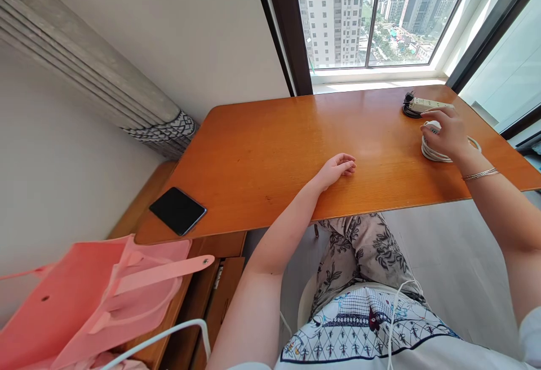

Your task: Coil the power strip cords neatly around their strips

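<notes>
My left hand [337, 169] rests on the brown wooden table [262, 156] near its front edge. Its fingers are loosely bent, a little apart, with nothing in them. At the table's right side, my right hand [448, 132] arches over a coiled white cable [431, 154], thumb and fingers apart. A white socket piece [433, 126] on top of the coil shows in the gap between them; whether the fingertips touch it I cannot tell. Just behind lies a cream power strip [425, 105] beside a bundled black cord with a plug [409, 105].
A black tablet [178, 210] lies at the table's left front corner. Below that corner sits an open pink bag [97, 291], by wooden drawers [226, 291]. A window [372, 21] stands behind the table, and a grey curtain [97, 54] hangs at the left.
</notes>
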`<action>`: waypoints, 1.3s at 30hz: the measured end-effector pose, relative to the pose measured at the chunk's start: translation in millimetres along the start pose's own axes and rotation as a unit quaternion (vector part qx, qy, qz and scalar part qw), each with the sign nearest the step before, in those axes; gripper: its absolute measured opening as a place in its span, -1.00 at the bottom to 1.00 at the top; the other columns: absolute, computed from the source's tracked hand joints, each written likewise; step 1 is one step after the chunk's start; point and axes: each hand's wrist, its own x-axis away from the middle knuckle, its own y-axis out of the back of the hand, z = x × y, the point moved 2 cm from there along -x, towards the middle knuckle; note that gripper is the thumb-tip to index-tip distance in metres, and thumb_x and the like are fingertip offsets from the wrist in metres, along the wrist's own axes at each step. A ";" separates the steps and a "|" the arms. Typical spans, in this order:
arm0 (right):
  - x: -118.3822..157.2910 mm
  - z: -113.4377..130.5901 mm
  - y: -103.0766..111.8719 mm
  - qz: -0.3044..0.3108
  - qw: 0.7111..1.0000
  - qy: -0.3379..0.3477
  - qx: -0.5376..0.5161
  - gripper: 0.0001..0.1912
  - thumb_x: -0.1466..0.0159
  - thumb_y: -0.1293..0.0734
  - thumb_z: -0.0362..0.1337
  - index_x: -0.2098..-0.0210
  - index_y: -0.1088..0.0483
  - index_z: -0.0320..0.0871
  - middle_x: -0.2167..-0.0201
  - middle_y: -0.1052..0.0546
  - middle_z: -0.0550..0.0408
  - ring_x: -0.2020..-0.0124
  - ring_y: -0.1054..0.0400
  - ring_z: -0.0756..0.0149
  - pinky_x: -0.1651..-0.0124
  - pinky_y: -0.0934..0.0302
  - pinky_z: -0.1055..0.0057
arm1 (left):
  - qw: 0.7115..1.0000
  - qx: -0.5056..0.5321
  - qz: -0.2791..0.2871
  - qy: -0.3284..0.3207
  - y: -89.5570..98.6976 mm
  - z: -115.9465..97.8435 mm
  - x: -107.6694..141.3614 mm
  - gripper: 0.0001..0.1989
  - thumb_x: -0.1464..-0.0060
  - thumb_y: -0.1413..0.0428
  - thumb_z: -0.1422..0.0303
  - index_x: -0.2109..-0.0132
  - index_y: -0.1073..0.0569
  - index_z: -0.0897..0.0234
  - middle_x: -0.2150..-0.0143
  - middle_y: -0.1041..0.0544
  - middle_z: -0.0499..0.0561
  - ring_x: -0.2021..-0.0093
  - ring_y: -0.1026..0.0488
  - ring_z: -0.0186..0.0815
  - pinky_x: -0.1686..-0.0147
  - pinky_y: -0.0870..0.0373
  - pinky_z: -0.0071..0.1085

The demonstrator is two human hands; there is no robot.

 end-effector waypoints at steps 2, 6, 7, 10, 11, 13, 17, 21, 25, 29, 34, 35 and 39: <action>1.1 25.0 -19.4 0.011 0.996 0.079 -0.034 -0.68 -0.32 -0.30 -0.19 0.01 -0.53 -0.13 -0.05 -0.58 -0.18 -0.13 -0.41 -0.01 -0.25 -0.19 0.05 | 1.000 0.002 -0.014 -0.004 0.7 -1.2 0.2 -0.85 -0.13 -0.21 0.38 0.16 -0.45 0.32 0.25 -0.53 -0.02 0.28 -0.50 -0.41 0.17 -0.43 -0.39; 7.2 77.4 -62.1 0.064 0.974 0.199 -0.089 -0.74 -0.35 -0.27 -0.20 0.09 -0.57 -0.07 0.05 -0.62 -0.08 -0.01 -0.45 0.03 -0.15 -0.23 0.03 | 0.998 -0.011 -0.064 -0.023 6.2 -5.3 -0.2 -0.92 -0.15 -0.15 0.43 0.18 -0.46 0.32 0.27 -0.55 -0.01 0.30 -0.50 -0.41 0.27 -0.38 -0.45; 8.8 89.6 -71.4 0.082 0.967 0.222 -0.096 -0.74 -0.35 -0.27 -0.22 0.10 -0.58 -0.07 0.06 -0.63 -0.07 -0.01 -0.45 0.03 -0.15 -0.22 0.03 | 0.996 -0.018 -0.079 -0.030 8.6 -6.1 -0.8 -0.93 -0.16 -0.14 0.43 0.19 -0.46 0.31 0.28 -0.56 -0.01 0.30 -0.49 -0.41 0.28 -0.37 -0.45; 10.8 120.4 -93.0 0.133 0.949 0.263 -0.109 -0.73 -0.34 -0.28 -0.25 0.08 -0.59 -0.08 0.03 -0.63 -0.07 0.01 -0.44 0.04 -0.15 -0.22 0.04 | 0.990 -0.047 -0.125 -0.052 16.3 -6.0 -4.4 -0.93 -0.18 -0.11 0.41 0.20 -0.47 0.30 0.29 -0.57 0.00 0.30 -0.51 -0.39 0.29 -0.38 -0.45; 9.9 128.6 -98.2 0.145 0.946 0.268 -0.113 -0.72 -0.33 -0.29 -0.25 0.06 -0.59 -0.08 0.02 -0.62 -0.08 0.01 -0.44 0.03 -0.14 -0.22 0.05 | 0.987 -0.064 -0.138 -0.060 18.5 -5.4 -5.6 -0.93 -0.18 -0.10 0.41 0.20 -0.46 0.29 0.29 -0.58 0.00 0.30 -0.51 -0.38 0.28 -0.39 -0.44; 6.2 141.8 -107.1 0.163 0.942 0.268 -0.120 -0.71 -0.31 -0.30 -0.27 0.04 -0.59 -0.10 -0.01 -0.61 -0.09 0.01 -0.44 0.03 -0.13 -0.24 0.05 | 0.977 -0.120 -0.154 -0.090 21.2 -4.0 -7.1 -0.94 -0.18 -0.09 0.43 0.21 -0.46 0.28 0.30 -0.58 -0.01 0.30 -0.51 -0.36 0.24 -0.43 -0.41; -2.7 155.4 -122.3 0.177 0.945 0.236 -0.143 -0.75 -0.30 -0.28 -0.31 0.15 -0.60 -0.16 -0.01 -0.60 -0.13 0.02 -0.46 0.02 -0.12 -0.28 0.06 | 0.934 -0.281 -0.151 -0.160 20.2 -1.5 -4.6 -0.89 -0.13 -0.14 0.48 0.17 -0.44 0.25 0.28 -0.57 -0.03 0.32 -0.49 -0.36 0.20 -0.45 -0.37; -1.0 152.2 -131.6 0.181 0.943 0.215 -0.177 -0.77 -0.31 -0.29 -0.32 0.20 -0.60 -0.18 0.04 -0.61 -0.16 0.04 -0.48 0.03 -0.11 -0.33 0.10 | 0.917 -0.346 -0.121 -0.161 17.5 1.1 -0.7 -0.81 -0.15 -0.14 0.49 0.07 -0.42 0.23 0.23 -0.59 -0.02 0.30 -0.51 -0.34 0.17 -0.46 -0.35; 6.8 143.1 -131.7 0.182 0.937 0.222 -0.200 -0.79 -0.31 -0.31 -0.30 0.19 -0.60 -0.16 0.08 -0.62 -0.15 0.06 -0.49 0.06 -0.09 -0.35 0.12 | 0.901 -0.390 -0.094 -0.162 13.6 -0.6 1.9 -0.81 -0.16 -0.12 0.47 0.06 -0.43 0.23 0.24 -0.59 0.00 0.29 -0.52 -0.31 0.18 -0.45 -0.33; 9.6 140.3 -129.6 0.194 0.931 0.221 -0.217 -0.79 -0.33 -0.31 -0.29 0.19 -0.60 -0.15 0.09 -0.63 -0.12 0.08 -0.50 0.09 -0.09 -0.35 0.14 | 0.888 -0.421 -0.080 -0.166 10.5 -4.0 5.3 -0.78 -0.16 -0.12 0.46 0.04 -0.44 0.22 0.25 -0.60 -0.02 0.28 -0.53 -0.30 0.16 -0.45 -0.32; 8.7 141.0 -130.1 0.204 0.931 0.211 -0.217 -0.79 -0.33 -0.32 -0.28 0.18 -0.60 -0.17 0.08 -0.63 -0.13 0.05 -0.49 0.08 -0.13 -0.33 0.14 | 0.887 -0.423 -0.075 -0.166 10.4 -4.9 7.4 -0.77 -0.16 -0.10 0.46 0.03 -0.43 0.22 0.23 -0.61 -0.02 0.27 -0.54 -0.30 0.16 -0.47 -0.32; 8.6 140.9 -130.2 0.205 0.931 0.209 -0.219 -0.79 -0.33 -0.32 -0.28 0.18 -0.60 -0.16 0.08 -0.63 -0.13 0.05 -0.49 0.08 -0.12 -0.33 0.14 | 0.887 -0.424 -0.074 -0.166 10.4 -4.8 7.4 -0.77 -0.16 -0.10 0.46 0.02 -0.43 0.22 0.23 -0.61 -0.01 0.27 -0.54 -0.29 0.16 -0.47 -0.32; 8.7 140.5 -130.0 0.207 0.928 0.207 -0.230 -0.79 -0.32 -0.32 -0.27 0.19 -0.61 -0.15 0.09 -0.62 -0.12 0.07 -0.49 0.10 -0.09 -0.34 0.15 | 0.886 -0.427 -0.070 -0.165 10.3 -4.7 7.1 -0.77 -0.17 -0.10 0.44 0.01 -0.43 0.22 0.24 -0.60 0.01 0.26 -0.54 -0.27 0.15 -0.47 -0.30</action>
